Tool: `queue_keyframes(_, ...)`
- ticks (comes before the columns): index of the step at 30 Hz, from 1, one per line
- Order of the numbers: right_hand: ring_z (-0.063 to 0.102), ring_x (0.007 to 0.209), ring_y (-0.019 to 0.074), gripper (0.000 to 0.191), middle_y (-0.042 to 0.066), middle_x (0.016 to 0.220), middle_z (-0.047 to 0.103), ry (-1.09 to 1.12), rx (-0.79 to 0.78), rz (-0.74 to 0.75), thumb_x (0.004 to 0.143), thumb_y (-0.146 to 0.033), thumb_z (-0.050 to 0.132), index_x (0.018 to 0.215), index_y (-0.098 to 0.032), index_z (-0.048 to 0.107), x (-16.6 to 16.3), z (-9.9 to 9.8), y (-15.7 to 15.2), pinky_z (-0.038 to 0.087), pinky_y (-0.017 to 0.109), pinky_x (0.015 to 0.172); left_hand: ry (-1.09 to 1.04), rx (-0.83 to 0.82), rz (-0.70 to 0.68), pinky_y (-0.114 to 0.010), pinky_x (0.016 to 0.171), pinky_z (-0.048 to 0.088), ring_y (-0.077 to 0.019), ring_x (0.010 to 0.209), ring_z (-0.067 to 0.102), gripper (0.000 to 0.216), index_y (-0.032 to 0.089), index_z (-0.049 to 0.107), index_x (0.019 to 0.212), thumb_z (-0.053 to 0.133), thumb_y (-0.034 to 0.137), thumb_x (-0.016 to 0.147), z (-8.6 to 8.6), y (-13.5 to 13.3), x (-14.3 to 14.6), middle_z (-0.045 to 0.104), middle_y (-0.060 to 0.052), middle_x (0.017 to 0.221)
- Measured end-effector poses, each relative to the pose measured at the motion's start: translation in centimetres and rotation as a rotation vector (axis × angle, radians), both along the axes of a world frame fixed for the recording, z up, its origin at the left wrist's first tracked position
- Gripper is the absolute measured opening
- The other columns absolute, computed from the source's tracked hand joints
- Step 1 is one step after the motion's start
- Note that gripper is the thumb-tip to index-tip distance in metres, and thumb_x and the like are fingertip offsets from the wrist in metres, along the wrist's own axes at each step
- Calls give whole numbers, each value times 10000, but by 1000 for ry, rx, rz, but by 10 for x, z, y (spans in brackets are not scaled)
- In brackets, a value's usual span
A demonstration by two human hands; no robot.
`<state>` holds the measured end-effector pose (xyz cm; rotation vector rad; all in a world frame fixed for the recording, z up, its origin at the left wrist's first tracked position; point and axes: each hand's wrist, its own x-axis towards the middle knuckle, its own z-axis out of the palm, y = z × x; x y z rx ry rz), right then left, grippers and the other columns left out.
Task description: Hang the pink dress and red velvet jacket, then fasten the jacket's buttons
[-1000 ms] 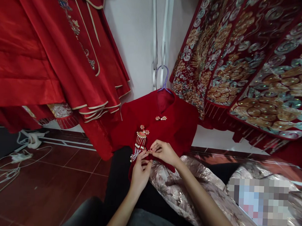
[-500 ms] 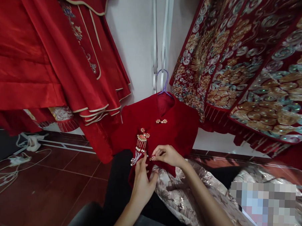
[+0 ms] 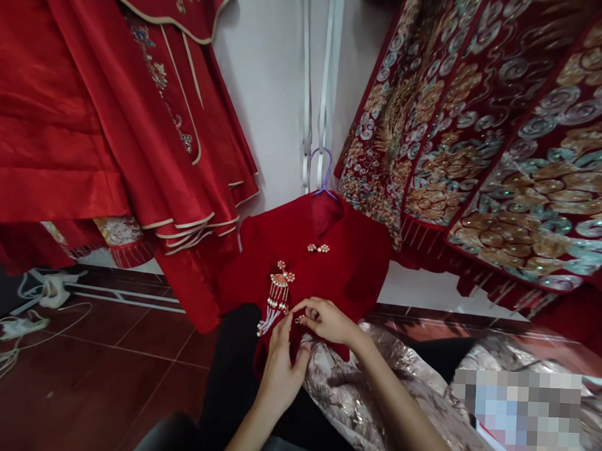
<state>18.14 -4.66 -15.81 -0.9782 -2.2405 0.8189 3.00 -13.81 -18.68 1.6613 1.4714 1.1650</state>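
A small red garment point(image 3: 349, 261) hangs on a purple hanger point(image 3: 323, 173) against the white wall, its lower part resting on my lap. A pearl clasp point(image 3: 318, 247) closes its collar, and a fan-shaped beaded tassel ornament point(image 3: 278, 294) hangs on its front. My right hand point(image 3: 327, 320) pinches a small gold fastening point(image 3: 301, 318) at the garment's front edge. Facing it, my left hand point(image 3: 281, 361) grips the red fabric just below, fingers curled and touching the same spot.
Red satin robes point(image 3: 111, 111) hang at the left. Heavily embroidered dark red panels point(image 3: 485, 127) hang at the right. A pale floral cloth point(image 3: 374, 388) lies across my lap. White cables point(image 3: 22, 326) trail over the red tile floor.
My view has drifted slightly. My left hand slid lower under the garment's edge, while my right hand stayed pinched on the small fastening.
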Motion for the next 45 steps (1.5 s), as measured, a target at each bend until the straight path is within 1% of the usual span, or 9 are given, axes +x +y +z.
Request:
queue_keyframes(5, 496, 648, 121, 218, -13, 689, 503, -29, 33, -19, 790, -101, 545, 951, -203, 649, -3, 4, -4, 390, 220, 623, -25, 37, -27, -462, 1031, 410, -266, 1280, 436, 609, 224, 365, 1389, 558, 256, 813, 5, 0, 3, 401, -138, 1392)
queue_keyframes(9, 502, 660, 114, 206, -3, 743, 542, 4, 31, -4, 794, -103, 545, 957, -192, 635, -4, 3, -5, 389, 210, 613, -64, 40, 11, -424, 944, 486, -229, 1127, 554, 603, 180, 358, 1379, 554, 257, 814, 2, 3, 4, 476, -148, 1293)
queue_keyframes(13, 510, 644, 105, 206, -7, 740, 553, 20, 37, -8, 791, -104, 549, 957, -191, 635, -5, 3, -5, 396, 205, 607, -83, 74, 48, -379, 861, 535, -207, 1029, 603, 532, 163, 443, 1308, 568, 247, 798, 2, 9, 3, 545, -130, 1188)
queue_keyframes(18, 565, 639, 113, 160, 8, 717, 619, 67, -101, 3, 797, -165, 582, 931, -164, 668, 1, 7, -4, 432, 210, 603, -160, 45, 89, -328, 791, 554, -165, 888, 649, 393, 153, 545, 1184, 541, 203, 795, 9, 14, -3, 629, -114, 1112)
queue_keyframes(21, 604, 679, 127, 184, 21, 728, 656, 130, -194, 25, 797, -230, 613, 949, -156, 688, 6, 11, -4, 465, 221, 635, -229, 53, 129, -309, 799, 550, -156, 866, 659, 320, 158, 600, 1096, 544, 185, 782, 12, 16, -7, 672, -93, 1048)
queue_keyframes(24, 623, 701, 133, 202, 27, 757, 670, 184, -209, 30, 785, -272, 639, 942, -159, 698, 6, 14, -4, 480, 227, 655, -259, 61, 155, -309, 802, 553, -162, 866, 667, 306, 155, 624, 1063, 570, 186, 763, 14, 17, -9, 690, -87, 1018)
queue_keyframes(31, 604, 686, 127, 148, 21, 752, 663, 120, -144, 16, 802, -243, 611, 894, -169, 699, 4, 16, -5, 461, 219, 637, -258, -4, 127, -330, 823, 565, -193, 920, 684, 289, 158, 663, 1029, 613, 196, 746, 22, 13, -10, 711, -96, 1024)
queue_keyframes(38, 546, 654, 113, 303, 0, 756, 598, 24, -4, -17, 794, -133, 571, 1080, -205, 640, 0, 6, -4, 425, 210, 614, -190, -30, 99, -350, 872, 553, -200, 954, 681, 361, 144, 637, 1110, 600, 199, 756, 22, 12, -11, 689, -120, 1103)
queue_keyframes(45, 541, 642, 118, 241, 6, 722, 590, 11, 10, -7, 800, -137, 560, 1004, -187, 677, -5, 7, -6, 415, 211, 597, -77, -6, 79, -332, 779, 577, -186, 852, 691, 345, 186, 646, 1102, 576, 244, 769, 26, 10, -9, 718, -70, 974)
